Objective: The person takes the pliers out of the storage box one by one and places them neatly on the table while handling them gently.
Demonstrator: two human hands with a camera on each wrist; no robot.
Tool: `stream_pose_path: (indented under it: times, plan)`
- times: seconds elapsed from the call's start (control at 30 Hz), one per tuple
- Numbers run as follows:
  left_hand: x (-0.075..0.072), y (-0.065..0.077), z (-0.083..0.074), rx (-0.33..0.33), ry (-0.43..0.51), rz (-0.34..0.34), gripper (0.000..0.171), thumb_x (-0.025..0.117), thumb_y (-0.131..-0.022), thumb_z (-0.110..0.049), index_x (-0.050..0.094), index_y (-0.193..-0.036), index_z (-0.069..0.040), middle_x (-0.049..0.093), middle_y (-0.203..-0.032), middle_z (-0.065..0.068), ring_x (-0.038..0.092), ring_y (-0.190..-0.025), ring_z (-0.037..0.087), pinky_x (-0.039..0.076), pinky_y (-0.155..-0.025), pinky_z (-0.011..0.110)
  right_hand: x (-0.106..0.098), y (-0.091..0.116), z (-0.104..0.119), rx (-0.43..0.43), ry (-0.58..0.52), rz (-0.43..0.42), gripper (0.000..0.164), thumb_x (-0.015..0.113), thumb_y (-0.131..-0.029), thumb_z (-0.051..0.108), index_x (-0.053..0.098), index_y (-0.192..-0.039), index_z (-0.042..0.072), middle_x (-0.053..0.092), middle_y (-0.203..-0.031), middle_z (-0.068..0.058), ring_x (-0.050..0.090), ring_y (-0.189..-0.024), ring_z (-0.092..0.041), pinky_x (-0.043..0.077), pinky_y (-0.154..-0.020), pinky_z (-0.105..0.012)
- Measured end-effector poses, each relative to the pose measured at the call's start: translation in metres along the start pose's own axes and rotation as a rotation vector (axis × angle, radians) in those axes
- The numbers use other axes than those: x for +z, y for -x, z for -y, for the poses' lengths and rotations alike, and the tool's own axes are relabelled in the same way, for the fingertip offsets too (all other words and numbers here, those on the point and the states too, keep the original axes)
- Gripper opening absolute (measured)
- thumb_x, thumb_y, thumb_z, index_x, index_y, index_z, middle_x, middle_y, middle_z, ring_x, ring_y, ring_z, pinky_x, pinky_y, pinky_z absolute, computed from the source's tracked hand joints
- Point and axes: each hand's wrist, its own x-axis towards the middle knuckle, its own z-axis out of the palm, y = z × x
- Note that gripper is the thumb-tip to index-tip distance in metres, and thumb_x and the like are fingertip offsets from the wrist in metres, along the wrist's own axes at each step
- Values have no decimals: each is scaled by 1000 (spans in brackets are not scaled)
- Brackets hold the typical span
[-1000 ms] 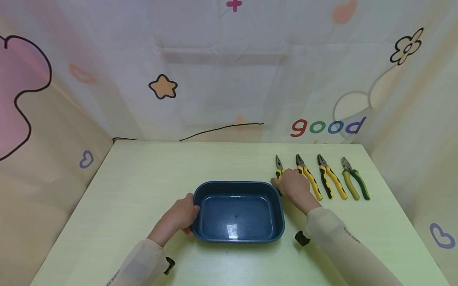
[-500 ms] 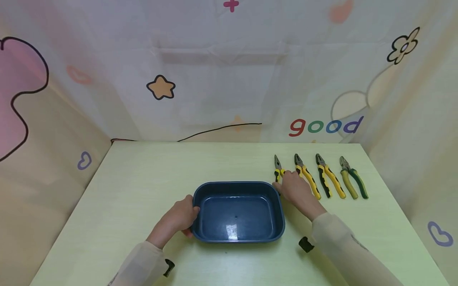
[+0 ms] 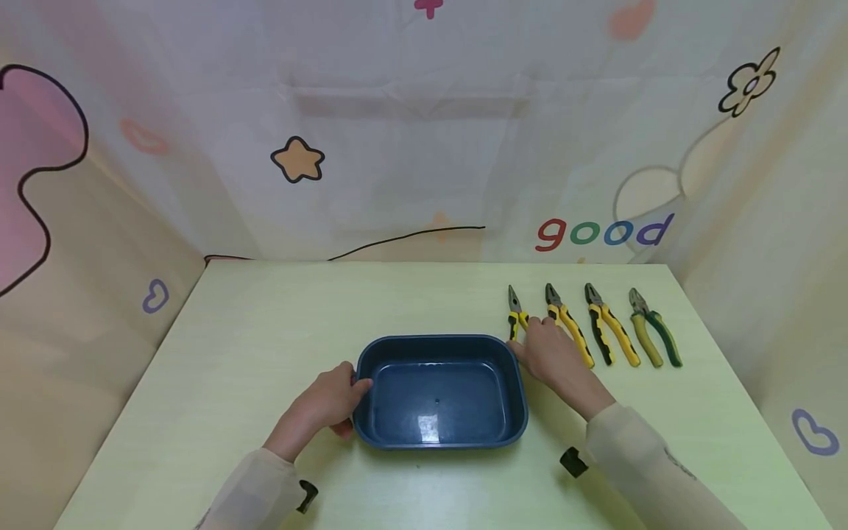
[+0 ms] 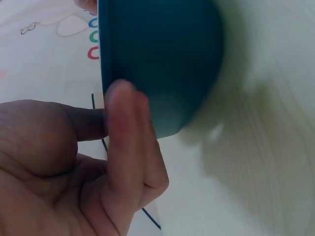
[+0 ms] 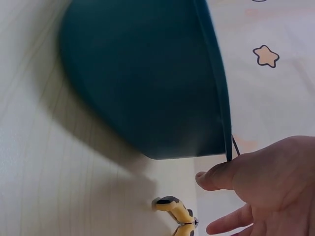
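Observation:
A dark blue plastic tray point(image 3: 437, 434) stands on the table in the head view. My left hand point(image 3: 329, 400) holds its left end, thumb over the rim and fingers along the outer wall. In the left wrist view the same hand point(image 4: 123, 162) pinches the rim. Beside the tray's far right corner is my right hand point(image 3: 551, 357), its fingers loosely extended. The right wrist view shows this hand point(image 5: 270, 182) with its thumb by the rim corner; contact there cannot be told. It partly covers the long-nose pliers point(image 3: 513, 324) and the pliers point(image 3: 575, 337) to their right.
Further right lie yellow-and-black pliers point(image 3: 616, 331) and green-handled pliers point(image 3: 640, 313), in a row with the others, noses toward the back. A printed curtain point(image 3: 397, 162) hangs behind and at both sides of the pale table point(image 3: 278, 309).
My right wrist and forearm have shifted slightly right while that hand stays near the tray corner. The left hand keeps its hold on the rim; tray and pliers look unmoved.

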Motion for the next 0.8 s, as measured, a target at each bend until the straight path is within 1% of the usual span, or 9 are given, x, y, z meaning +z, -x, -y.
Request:
stream_pose_path:
  times: [0.13, 0.4, 0.53, 0.6, 0.7, 0.8]
  plan:
    - [-2, 1, 1, 11, -6, -14, 30, 54, -109, -30, 52, -100, -1, 61, -74, 13, 67, -51, 20, 56, -56, 33, -2, 2, -2, -12, -2, -10, 59, 67, -100, 37, 57, -121, -17, 59, -107, -31, 61, -87, -38, 55, -79, -49]
    - [-3, 1, 3, 16, -26, -38, 36, 54, -109, -35, 54, -105, 1, 61, -76, 11, 64, -56, 21, 56, -58, 35, -4, 7, -5, -42, -15, -49, 52, 66, -99, 34, 59, -116, -14, 59, -110, -30, 58, -96, -39, 54, -83, -50]
    - [-6, 0, 5, 22, -36, -55, 38, 51, -110, -36, 56, -107, 1, 61, -75, 10, 64, -56, 21, 53, -59, 35, -4, 10, -9, -86, -23, -72, 54, 67, -98, 33, 58, -123, -14, 57, -122, -32, 57, -109, -43, 51, -93, -54]
    - [-8, -1, 8, 31, -41, -70, 38, 49, -110, -37, 56, -107, 0, 60, -75, 9, 63, -57, 21, 49, -59, 35, -4, 11, -10, -116, -18, -83, 57, 68, -98, 32, 56, -130, -13, 54, -131, -34, 54, -119, -46, 48, -100, -57]
    - [-10, -2, 12, 52, -61, -109, 35, 51, -109, -36, 56, -104, -2, 60, -75, 6, 59, -61, 20, 43, -59, 33, -4, 14, -13, -162, -10, -88, 60, 71, -98, 31, 53, -136, -12, 50, -140, -35, 49, -129, -50, 41, -108, -61]
    - [-13, -2, 15, 69, -68, -157, 33, 54, -108, -36, 56, -102, -4, 58, -78, 5, 54, -67, 20, 40, -61, 32, -5, 15, -15, -193, -3, -86, 61, 71, -98, 31, 52, -139, -11, 45, -146, -36, 43, -136, -52, 36, -112, -62]
